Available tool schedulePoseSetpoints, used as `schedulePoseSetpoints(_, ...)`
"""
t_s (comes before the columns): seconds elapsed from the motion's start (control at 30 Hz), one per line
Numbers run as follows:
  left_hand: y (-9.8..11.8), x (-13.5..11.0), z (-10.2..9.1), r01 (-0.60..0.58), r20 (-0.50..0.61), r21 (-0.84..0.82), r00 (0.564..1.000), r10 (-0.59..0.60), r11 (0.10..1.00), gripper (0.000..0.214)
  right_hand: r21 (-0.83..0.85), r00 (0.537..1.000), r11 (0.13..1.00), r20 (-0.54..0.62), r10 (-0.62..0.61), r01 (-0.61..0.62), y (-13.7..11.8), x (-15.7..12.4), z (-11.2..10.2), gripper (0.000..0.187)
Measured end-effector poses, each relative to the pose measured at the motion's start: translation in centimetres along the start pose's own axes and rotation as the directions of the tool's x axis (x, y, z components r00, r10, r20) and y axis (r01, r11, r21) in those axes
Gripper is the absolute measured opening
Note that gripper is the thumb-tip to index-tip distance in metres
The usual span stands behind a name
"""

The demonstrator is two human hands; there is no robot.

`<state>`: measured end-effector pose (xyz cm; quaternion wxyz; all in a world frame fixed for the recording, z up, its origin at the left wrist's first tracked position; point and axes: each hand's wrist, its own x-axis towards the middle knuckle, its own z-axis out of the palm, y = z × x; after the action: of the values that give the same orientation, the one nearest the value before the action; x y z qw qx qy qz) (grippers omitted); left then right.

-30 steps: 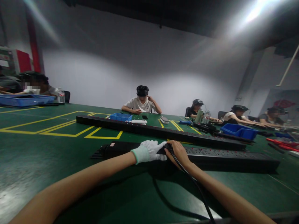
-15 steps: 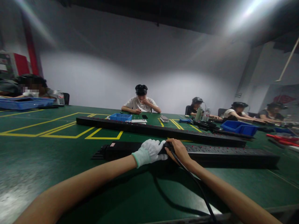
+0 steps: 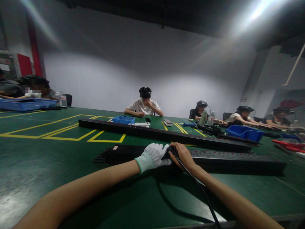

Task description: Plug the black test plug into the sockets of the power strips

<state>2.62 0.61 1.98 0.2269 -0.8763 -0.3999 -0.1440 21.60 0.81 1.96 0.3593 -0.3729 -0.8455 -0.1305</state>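
A long black power strip [image 3: 238,163] with rows of sockets and small red dots lies across the green table in front of me. My left hand [image 3: 153,156], in a white knitted glove with a mint cuff, is wrapped round its body left of the middle. My bare right hand [image 3: 183,155] is closed on a black plug [image 3: 171,149] at the strip's top face. From the plug a black cord [image 3: 200,187] runs down toward the table's near edge. My fingers hide how deep the plug sits in a socket.
Behind lies a second black power strip [image 3: 147,131]. Beyond it are a small blue tray [image 3: 123,120] and a phone [image 3: 148,120]. A blue bin [image 3: 245,133] stands at right, a larger blue tray [image 3: 27,105] at far left. Several people sit around the table [image 3: 59,152].
Both hands stay where they were on the strip and plug. The whole view has shifted very slightly; nothing else has visibly moved.
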Motion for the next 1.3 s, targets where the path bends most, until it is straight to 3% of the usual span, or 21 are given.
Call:
schedulePoseSetpoints(0.9, 0.3, -0.2, 0.4, 0.009, -0.088, 0.001, 0.996, -0.008, 1.0, 0.071, -0.008, 1.0, 1.0, 0.005, -0.02, 0.02, 0.2, -0.1, 0.0, 0.018)
schedulePoseSetpoints(1.3, 0.6, -0.4, 1.4, 0.022, -0.257, 0.02, 0.966, -0.016, 1.0, 0.062, -0.001, 1.0, 1.0, 0.002, -0.029, 0.029, 0.6, -0.2, 0.3, 0.02)
